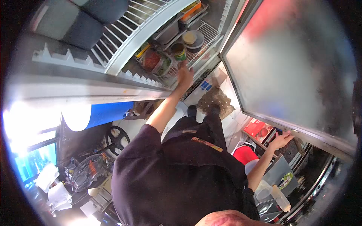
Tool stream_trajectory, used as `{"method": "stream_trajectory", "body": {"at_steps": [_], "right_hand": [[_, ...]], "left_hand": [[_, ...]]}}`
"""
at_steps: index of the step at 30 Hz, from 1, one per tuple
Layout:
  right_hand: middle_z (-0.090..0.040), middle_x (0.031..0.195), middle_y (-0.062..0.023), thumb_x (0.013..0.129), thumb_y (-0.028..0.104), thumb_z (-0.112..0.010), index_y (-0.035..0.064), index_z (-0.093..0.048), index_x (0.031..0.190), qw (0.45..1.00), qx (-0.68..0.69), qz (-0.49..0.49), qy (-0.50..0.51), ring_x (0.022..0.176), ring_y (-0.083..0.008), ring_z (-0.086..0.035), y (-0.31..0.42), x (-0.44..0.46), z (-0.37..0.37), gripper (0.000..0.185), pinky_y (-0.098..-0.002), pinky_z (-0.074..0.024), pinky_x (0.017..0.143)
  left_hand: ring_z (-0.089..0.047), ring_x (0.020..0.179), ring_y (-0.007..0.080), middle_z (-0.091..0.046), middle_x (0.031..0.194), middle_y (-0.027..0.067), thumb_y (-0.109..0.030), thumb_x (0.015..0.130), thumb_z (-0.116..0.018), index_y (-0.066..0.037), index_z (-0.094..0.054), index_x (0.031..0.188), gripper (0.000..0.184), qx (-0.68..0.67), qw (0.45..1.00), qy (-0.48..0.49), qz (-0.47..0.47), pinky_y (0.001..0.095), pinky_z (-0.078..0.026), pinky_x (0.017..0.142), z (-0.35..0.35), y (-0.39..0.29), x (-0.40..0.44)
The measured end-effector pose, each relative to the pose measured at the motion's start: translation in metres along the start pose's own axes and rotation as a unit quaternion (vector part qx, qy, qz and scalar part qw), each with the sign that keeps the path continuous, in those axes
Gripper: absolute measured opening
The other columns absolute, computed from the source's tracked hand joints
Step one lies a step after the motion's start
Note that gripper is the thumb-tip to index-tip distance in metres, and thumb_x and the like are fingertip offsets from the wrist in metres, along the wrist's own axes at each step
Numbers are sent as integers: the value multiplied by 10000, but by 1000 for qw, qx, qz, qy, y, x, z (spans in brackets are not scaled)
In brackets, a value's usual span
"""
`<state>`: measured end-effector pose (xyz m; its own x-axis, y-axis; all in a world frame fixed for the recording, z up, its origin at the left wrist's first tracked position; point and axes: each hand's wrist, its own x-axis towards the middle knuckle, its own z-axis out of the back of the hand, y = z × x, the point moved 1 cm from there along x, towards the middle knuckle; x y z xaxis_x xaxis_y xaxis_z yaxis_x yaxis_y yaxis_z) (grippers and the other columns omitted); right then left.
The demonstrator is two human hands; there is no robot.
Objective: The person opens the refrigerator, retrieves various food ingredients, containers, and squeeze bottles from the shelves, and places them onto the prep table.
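My left hand point(184, 78) reaches into the open fridge, its fingers stretched toward a small jar with a green label point(179, 52). The fingertips are at the jar's lower end; whether they touch it I cannot tell. The jar stands on a white wire shelf point(208, 33). Beside it are a clear container of red food point(151, 60), one of green food point(165, 64) and a round tub with a pale lid point(191, 37). At the right, my right hand point(280, 140) rests against the lower edge of the fridge door point(279, 71), with fingers extended.
The door swings out to the right. Below it stand a red box point(258, 129), a red bucket point(245, 153) and a squeeze bottle point(281, 198). A brown patch point(217, 101) marks the floor by my feet. On the left are a blue cylinder point(109, 115) and a black handwheel point(116, 140).
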<state>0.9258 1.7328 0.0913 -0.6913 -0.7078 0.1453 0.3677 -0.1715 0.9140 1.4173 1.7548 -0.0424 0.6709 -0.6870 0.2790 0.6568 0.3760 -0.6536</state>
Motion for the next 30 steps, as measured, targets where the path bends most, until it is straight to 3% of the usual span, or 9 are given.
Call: {"method": "stream_trajectory", "body": {"at_steps": [2,4,7,16,18,20,23,26,30], "right_hand": [[-541,1200,-170,964,252,-458,53,-274,1414,996,52,-69,-4,965,-251,-596,-18,17,-14,525,-369,-529,664],[-570,1088,-160,948,223,-471,52,-306,1383,981,116,-153,20,883,-243,-593,-67,32,-36,496,-363,-524,661],[-516,1065,-79,876,117,-564,71,-382,1301,975,21,-120,185,837,-157,-545,-80,-10,-87,465,-299,-500,636],[-604,1025,-55,927,179,-527,64,-452,1305,735,134,-12,665,840,-149,-622,18,-105,-334,402,-270,-519,620],[-613,965,-56,931,191,-524,42,-449,1289,732,9,133,668,714,-135,-607,14,-124,-388,395,-279,-504,570],[-628,849,-99,855,228,-640,37,-507,1208,752,84,108,645,677,-167,-625,1,-153,-441,423,-347,-508,586],[-604,999,-89,913,240,-571,25,-462,1233,686,91,-95,716,713,-191,-651,29,-175,-474,401,-327,-566,613],[-582,1060,-122,906,218,-586,25,-433,1240,671,92,-209,706,691,-219,-658,40,-191,-499,415,-338,-583,573],[-559,1093,-167,905,136,-559,28,-371,1266,612,143,-200,752,616,-268,-652,45,-198,-513,421,-389,-597,523]], "left_hand": [[-545,1002,394,-571,1044,224,-155,750,-686,-11,-497,1174,486,44,993,-97,-43,458,-452,841,8,-18,22],[-551,1005,388,-568,1079,226,-187,770,-680,5,-496,1173,482,-1,995,-78,57,457,-456,836,0,-16,47],[-567,1007,373,-582,1098,223,-240,799,-665,11,-544,1110,417,-1,989,-62,132,454,-463,831,-10,-8,84],[-658,664,322,-670,830,182,-256,845,-635,10,-633,895,271,-50,940,-36,336,402,-522,613,-39,-13,138],[-655,597,293,-670,807,176,-217,850,-633,16,-623,928,246,-162,906,-54,387,378,-521,549,-58,7,140],[-648,561,259,-667,799,166,-172,852,-631,25,-611,966,229,-371,825,-120,409,353,-515,502,-93,51,139],[-648,597,242,-652,775,154,-104,846,-630,48,-583,975,205,-456,759,-83,457,353,-519,492,-57,12,133],[-643,608,236,-649,810,156,-73,835,-630,55,-562,967,195,-413,777,-113,462,359,-528,508,-60,19,127],[-648,665,231,-634,856,159,-64,838,-633,45,-538,1002,218,-471,757,-131,433,351,-541,532,-79,51,116]]}}
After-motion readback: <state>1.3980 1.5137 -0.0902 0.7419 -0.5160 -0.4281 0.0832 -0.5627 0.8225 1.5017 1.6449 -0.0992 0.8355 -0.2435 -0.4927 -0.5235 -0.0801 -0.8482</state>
